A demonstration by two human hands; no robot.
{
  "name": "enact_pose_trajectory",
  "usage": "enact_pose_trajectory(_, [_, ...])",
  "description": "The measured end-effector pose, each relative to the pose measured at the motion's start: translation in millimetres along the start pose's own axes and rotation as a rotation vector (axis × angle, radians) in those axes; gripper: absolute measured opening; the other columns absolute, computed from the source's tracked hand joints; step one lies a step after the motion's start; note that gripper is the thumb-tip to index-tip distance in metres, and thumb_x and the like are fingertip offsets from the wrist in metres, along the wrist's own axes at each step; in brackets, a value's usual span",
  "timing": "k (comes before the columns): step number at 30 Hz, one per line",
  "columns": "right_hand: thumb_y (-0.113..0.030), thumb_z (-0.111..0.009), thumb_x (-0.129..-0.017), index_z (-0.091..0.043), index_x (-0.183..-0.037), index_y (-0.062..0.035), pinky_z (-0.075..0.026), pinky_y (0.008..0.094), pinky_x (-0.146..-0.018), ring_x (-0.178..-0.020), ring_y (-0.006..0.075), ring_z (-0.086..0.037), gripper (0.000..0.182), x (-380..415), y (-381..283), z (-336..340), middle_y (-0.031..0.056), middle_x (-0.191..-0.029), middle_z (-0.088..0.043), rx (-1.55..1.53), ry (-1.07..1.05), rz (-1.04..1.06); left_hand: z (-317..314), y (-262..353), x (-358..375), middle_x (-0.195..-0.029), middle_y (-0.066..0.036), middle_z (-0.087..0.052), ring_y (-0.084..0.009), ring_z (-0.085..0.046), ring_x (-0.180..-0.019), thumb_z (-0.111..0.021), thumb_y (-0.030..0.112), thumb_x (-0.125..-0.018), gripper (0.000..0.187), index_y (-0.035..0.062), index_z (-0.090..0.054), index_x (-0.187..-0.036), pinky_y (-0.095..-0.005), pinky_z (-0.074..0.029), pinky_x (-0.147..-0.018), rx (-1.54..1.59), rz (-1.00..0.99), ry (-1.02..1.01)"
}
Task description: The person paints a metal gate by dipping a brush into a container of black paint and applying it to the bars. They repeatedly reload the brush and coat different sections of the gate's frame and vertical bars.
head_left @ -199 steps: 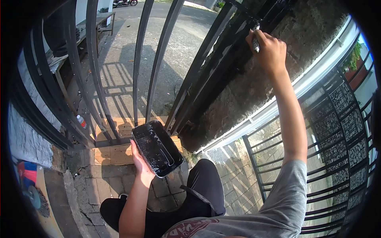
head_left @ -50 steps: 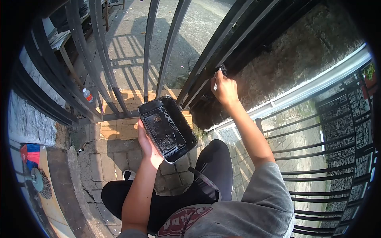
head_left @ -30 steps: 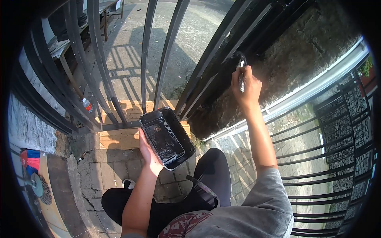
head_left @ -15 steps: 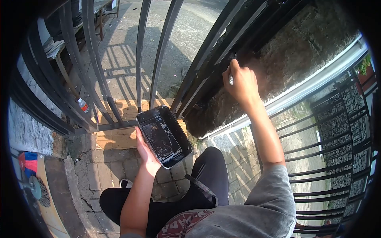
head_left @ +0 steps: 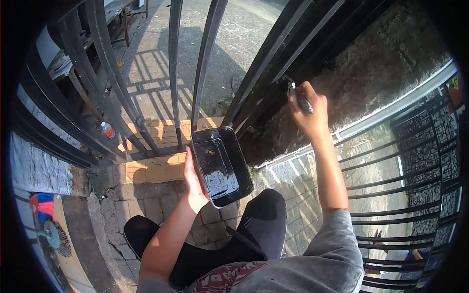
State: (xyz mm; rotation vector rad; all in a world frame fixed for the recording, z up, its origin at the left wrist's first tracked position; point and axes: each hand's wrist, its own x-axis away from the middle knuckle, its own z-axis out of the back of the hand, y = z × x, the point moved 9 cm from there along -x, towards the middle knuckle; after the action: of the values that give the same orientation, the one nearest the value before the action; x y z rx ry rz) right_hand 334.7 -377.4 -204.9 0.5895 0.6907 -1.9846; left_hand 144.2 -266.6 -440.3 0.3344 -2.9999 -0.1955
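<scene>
My left hand [head_left: 194, 183] holds a black rectangular tray [head_left: 245, 168] by its left side, with wet, glossy black paint inside. My right hand [head_left: 311, 110] is closed round the handle of a paintbrush [head_left: 305, 104]. The brush's tip is at the dark bars beside the rough wall, up and to the right of the tray. Black metal gate bars [head_left: 207, 58] rise in front of me.
A rough brown wall [head_left: 364, 80] with a white edge lies on the right, beyond it a black fence [head_left: 391, 215] with part of a person behind. Cardboard [head_left: 161, 168] lies under the gate. A bottle [head_left: 107, 129] stands at the left, and a grinding disc [head_left: 52, 234] lower left.
My right hand has moved down and to the right and turned, so more of the brush shows. The tray has tilted more upright and shifted slightly right with my left hand.
</scene>
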Motion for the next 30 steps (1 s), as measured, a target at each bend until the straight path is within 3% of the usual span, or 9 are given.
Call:
enact_pose_trajectory(4, [-0.025, -0.069, -0.099, -0.061, -0.088, -0.0012, -0.051, 0.0380, -0.056, -0.062, 0.0364, -0.070, 0.027, 11, 9, -8, 0.0182, -0.066, -0.066, 0.019, 0.045, -0.212, 21, -22, -28, -0.136, -0.016, -0.064, -0.0323, -0.067, -0.118, -0.035, 0.065, -0.104, 0.075, 0.0052, -0.053, -0.145, -0.0509, -0.055, -0.102, -0.002, 0.229, -0.055])
enact_pose_trajectory(5, [-0.025, -0.069, -0.100, -0.063, -0.089, -0.0009, -0.051, 0.0371, -0.055, -0.060, 0.0339, -0.070, 0.026, 16, 10, -10, 0.0172, -0.065, -0.066, 0.003, 0.080, -0.265, 39, -25, -34, -0.145, -0.020, -0.058, -0.0373, -0.061, -0.128, -0.035, 0.069, -0.102, 0.081, 0.0060, -0.048, -0.151, -0.0558, -0.050, -0.108, -0.020, 0.263, -0.051])
enact_pose_trajectory(7, [-0.024, -0.068, -0.100, -0.066, -0.092, -0.0003, -0.051, 0.0352, -0.055, -0.057, 0.0287, -0.070, 0.025, 29, 11, -16, 0.0153, -0.064, -0.067, -0.015, 0.143, -0.372, 47, -28, -37, -0.136, -0.017, -0.063, -0.0332, -0.065, -0.120, -0.036, 0.066, -0.104, 0.074, 0.0068, -0.053, -0.145, -0.0512, -0.054, -0.103, 0.013, 0.337, -0.020])
enact_pose_trajectory(9, [-0.025, -0.069, -0.100, -0.073, -0.101, 0.0013, -0.053, 0.0296, -0.056, -0.059, 0.0142, -0.069, 0.027, 52, 22, -30, 0.0098, -0.069, -0.071, -0.114, 0.188, -0.557, 62, -28, -52, -0.136, -0.017, -0.064, -0.0327, -0.065, -0.120, -0.036, 0.065, -0.104, 0.073, 0.0080, -0.054, -0.145, -0.0507, -0.054, -0.103, -0.013, 0.381, -0.031])
enact_pose_trajectory(15, [-0.035, -0.068, -0.102, -0.074, -0.103, 0.0049, -0.057, 0.0283, -0.065, -0.070, 0.0133, -0.071, 0.040, 96, 16, -58, 0.0082, -0.079, -0.072, -0.460, 0.129, -0.898, 79, -26, -72, -0.139, -0.017, -0.062, -0.0343, -0.063, -0.123, -0.037, 0.067, -0.103, 0.075, 0.0081, -0.051, -0.147, -0.0522, -0.053, -0.105, 0.066, 0.446, -0.085])
enact_pose_trajectory(17, [-0.036, -0.063, -0.104, -0.073, -0.106, 0.0057, -0.057, 0.0283, -0.067, -0.071, 0.0139, -0.071, 0.043, 97, 5, -47, 0.0115, -0.080, -0.072, -0.346, -0.055, -0.950, 97, -30, -71, -0.142, -0.016, -0.060, -0.0343, -0.061, -0.126, -0.037, 0.069, -0.102, 0.077, 0.0093, -0.049, -0.149, -0.0533, -0.051, -0.107, 0.045, 0.482, -0.054])
enact_pose_trajectory(19, [-0.034, -0.062, -0.105, -0.071, -0.108, 0.0069, -0.057, 0.0283, -0.066, -0.070, 0.0138, -0.070, 0.042, 104, -17, -34, 0.0111, -0.078, -0.072, -0.303, -0.067, -1.063, 115, -36, -72, -0.141, -0.015, -0.061, -0.0330, -0.063, -0.124, -0.037, 0.071, -0.101, 0.078, 0.0099, -0.049, -0.149, -0.0525, -0.052, -0.106, 0.024, 0.483, -0.018])
enact_pose_trajectory(25, [-0.024, -0.060, -0.104, -0.074, -0.107, 0.0079, -0.058, 0.0289, -0.064, -0.066, 0.0152, -0.072, 0.035, 132, -68, -53, 0.0106, -0.074, -0.073, -0.404, -0.131, -0.731, 113, -47, -91, -0.136, -0.015, -0.063, -0.0302, -0.065, -0.121, -0.031, 0.071, -0.102, 0.082, 0.0070, -0.049, -0.148, -0.0481, -0.053, -0.105, 0.022, 0.615, -0.171])
enact_pose_trajectory(30, [-0.008, -0.065, -0.095, -0.074, -0.106, 0.0059, -0.057, 0.0342, -0.063, -0.065, 0.0266, -0.073, 0.020, 145, -80, -99, 0.0176, -0.077, -0.072, -0.306, -0.250, -0.462, 104, -28, -99, -0.135, -0.018, -0.063, -0.0310, -0.064, -0.122, -0.029, 0.071, -0.102, 0.083, 0.0050, -0.049, -0.148, -0.0486, -0.052, -0.107, -0.060, 0.602, -0.177])
